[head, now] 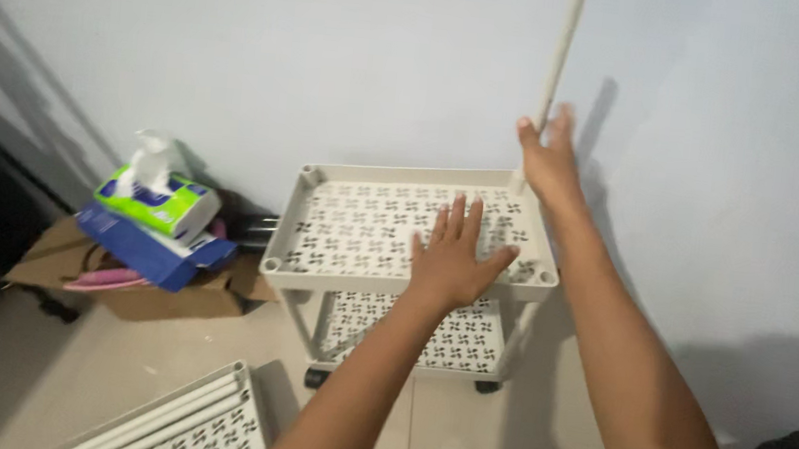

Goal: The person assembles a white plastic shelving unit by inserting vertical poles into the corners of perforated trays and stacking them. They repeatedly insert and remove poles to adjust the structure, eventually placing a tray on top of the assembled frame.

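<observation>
Pole (559, 55), pale and slender, stands near upright at the back right corner of the top tray (326, 182) of a white perforated cart, its long axis running up past the frame's upper edge. Right hand (548, 156) is the nearer one, closed loosely around the pole's lower end just above the corner socket. Left hand (455, 253) lies flat, fingers spread wide, pressing on the tray surface in front and to the left of the pole. A lower tray (466, 341) sits beneath. On the floor: a spare tray (199, 419), a tissue pack (159, 199), cardboard (59, 262).
</observation>
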